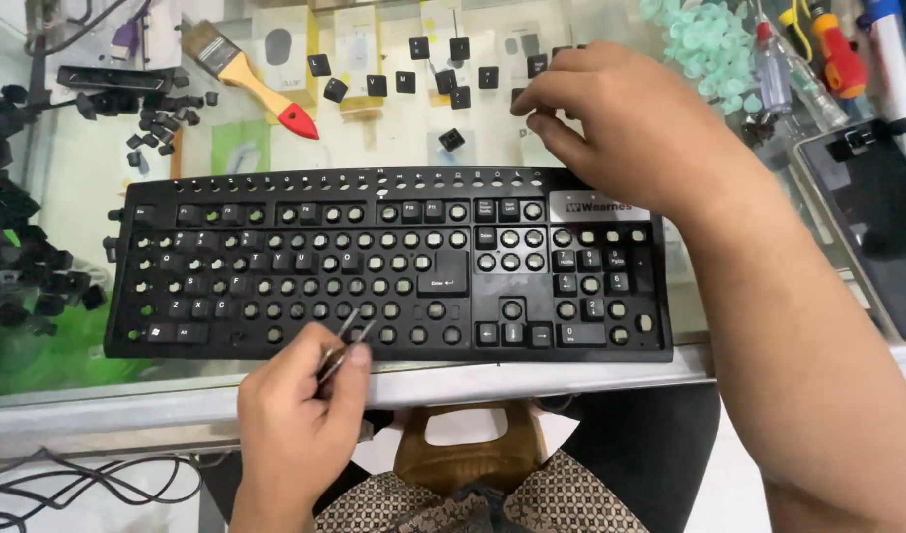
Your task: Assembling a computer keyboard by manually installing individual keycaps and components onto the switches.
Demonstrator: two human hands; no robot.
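A black keyboard (pixel 394 266) lies on the glass counter with many keycaps off, leaving round sockets bare. My left hand (pixel 300 405) is at the keyboard's near edge, pinching a pair of metal tweezers (pixel 346 341) whose tips point at the bottom key row. My right hand (pixel 621 123) reaches over the keyboard's far right corner, fingers curled down among loose black keycaps (pixel 414 74) spread behind the keyboard. Whether its fingertips grip a keycap is hidden.
A wooden brush with a red handle tip (pixel 251 79) lies at the back left. More black keycaps (pixel 29 257) are piled on the left. Green rubber domes (pixel 710 44), screwdrivers (pixel 833 49) and a dark device (pixel 872 217) sit on the right. A wooden stool (pixel 468 449) stands below.
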